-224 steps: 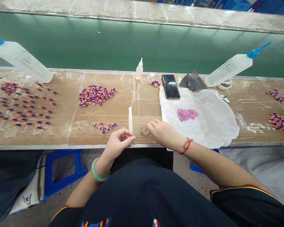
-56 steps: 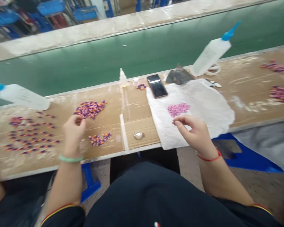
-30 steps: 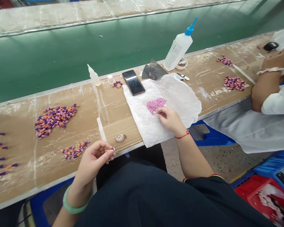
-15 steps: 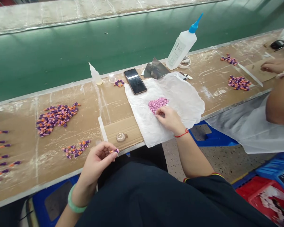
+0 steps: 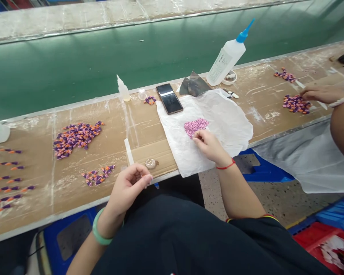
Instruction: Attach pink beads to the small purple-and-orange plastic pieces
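My left hand [image 5: 132, 186] is closed in a pinch above the table's front edge. In its fingertips is a small purple-and-orange bead piece, now mostly hidden by the fingers. My right hand [image 5: 210, 146] rests over the white sheet [image 5: 177, 152], at the near side of a heap of tiny pink beads [image 5: 195, 126]. Its thumb and forefinger are pinched together; anything between them is too small to make out. A small round clear container [image 5: 150, 163] and a white flat stick [image 5: 129, 151] lie on the cardboard beyond my left hand.
Purple-and-orange pieces lie in a large pile [image 5: 77, 138], a smaller pile [image 5: 99, 175] and rows [image 5: 5, 189] at left. A phone [image 5: 169, 98], dropper bottle [image 5: 123, 88], bead ring [image 5: 150, 100] and tilted large bottle [image 5: 226, 61] stand behind. A co-worker's hand [image 5: 322, 94] is at right.
The view has shifted a little, so the table things sit further right. My left hand has turned, hiding most of its piece. The right hand stays at the beads; the co-worker's hand reached to a pile.
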`<state>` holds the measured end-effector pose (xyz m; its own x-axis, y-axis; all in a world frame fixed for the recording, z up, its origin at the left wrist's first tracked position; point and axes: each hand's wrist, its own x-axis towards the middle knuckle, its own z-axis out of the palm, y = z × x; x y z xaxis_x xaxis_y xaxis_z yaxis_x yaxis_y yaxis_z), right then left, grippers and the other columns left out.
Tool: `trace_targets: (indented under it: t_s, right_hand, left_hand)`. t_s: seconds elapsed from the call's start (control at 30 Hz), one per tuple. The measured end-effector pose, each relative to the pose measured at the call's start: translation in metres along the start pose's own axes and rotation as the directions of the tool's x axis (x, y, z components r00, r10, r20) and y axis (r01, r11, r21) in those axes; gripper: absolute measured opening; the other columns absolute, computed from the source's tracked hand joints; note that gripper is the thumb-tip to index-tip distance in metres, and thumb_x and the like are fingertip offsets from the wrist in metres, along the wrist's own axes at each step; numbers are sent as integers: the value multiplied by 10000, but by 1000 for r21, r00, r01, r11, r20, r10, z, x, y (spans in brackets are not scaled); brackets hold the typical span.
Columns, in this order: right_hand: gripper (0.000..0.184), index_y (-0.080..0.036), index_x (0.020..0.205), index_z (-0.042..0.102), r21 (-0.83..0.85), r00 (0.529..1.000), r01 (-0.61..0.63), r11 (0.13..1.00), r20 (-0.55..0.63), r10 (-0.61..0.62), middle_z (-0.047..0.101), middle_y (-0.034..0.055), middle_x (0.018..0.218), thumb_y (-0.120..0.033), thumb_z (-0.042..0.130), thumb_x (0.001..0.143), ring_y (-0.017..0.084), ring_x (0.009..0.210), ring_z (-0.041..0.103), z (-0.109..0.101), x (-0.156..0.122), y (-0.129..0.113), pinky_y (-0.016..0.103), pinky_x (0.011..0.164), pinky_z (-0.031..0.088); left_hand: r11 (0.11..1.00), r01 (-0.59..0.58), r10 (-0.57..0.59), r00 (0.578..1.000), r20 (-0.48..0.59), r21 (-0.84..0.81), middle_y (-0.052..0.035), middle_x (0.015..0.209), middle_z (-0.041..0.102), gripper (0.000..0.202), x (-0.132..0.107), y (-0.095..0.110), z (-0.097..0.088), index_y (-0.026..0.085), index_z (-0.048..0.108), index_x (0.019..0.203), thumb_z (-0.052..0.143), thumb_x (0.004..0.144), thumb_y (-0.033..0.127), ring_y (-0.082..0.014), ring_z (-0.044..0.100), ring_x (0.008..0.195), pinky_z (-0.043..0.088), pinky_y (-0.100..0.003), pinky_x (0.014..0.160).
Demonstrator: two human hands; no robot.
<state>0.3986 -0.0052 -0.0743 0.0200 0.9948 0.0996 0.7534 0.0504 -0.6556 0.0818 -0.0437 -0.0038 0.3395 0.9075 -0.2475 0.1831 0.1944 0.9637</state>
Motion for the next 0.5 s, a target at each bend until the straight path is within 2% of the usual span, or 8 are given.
trace_targets:
  t_s: [0.1, 0.2, 0.37, 0.5]
  right_hand:
    - [117, -221, 802, 477, 102, 1000, 4, 995, 4, -4, 573, 32, 770, -270, 450, 905, 178, 695, 517, -3, -9, -6, 325, 665, 445]
    - [154, -219, 833, 489, 145, 1000, -8, 989, -29, 12, 588, 29, 787, -310, 422, 938, 166, 694, 534, -3, -15, -6, 300, 638, 454]
    - [28, -214, 790, 535, 52, 989, -37, 998, -141, 44, 624, 74, 830, -217, 538, 819, 231, 817, 563, 0, -11, 9, 386, 781, 462]
    - [51, -220, 737, 554, -11, 991, -28, 1000, -130, 27, 638, 83, 819, -203, 582, 778, 265, 869, 561, 6, -3, 15, 430, 852, 444]
  left_hand:
    - [999, -33, 33, 999, 1, -31, 3, 633, 613, 149, 5, 5, 7, 191, 660, 798, 736, 777, 317, -127, 559, 555, 455, -241, 538]
    - [995, -59, 63, 997, 50, -75, 12, 652, 618, 179, 9, 10, 13, 176, 673, 915, 738, 780, 274, -115, 569, 565, 468, -226, 554]
    - [990, -61, 70, 995, 72, -125, 8, 687, 636, 149, 8, 9, 18, 169, 676, 914, 732, 795, 239, -106, 589, 595, 477, -209, 567]
    - [989, -31, 39, 998, 57, -144, 19, 663, 626, 129, 2, 3, 17, 169, 676, 907, 728, 808, 234, -96, 570, 575, 459, -201, 550]
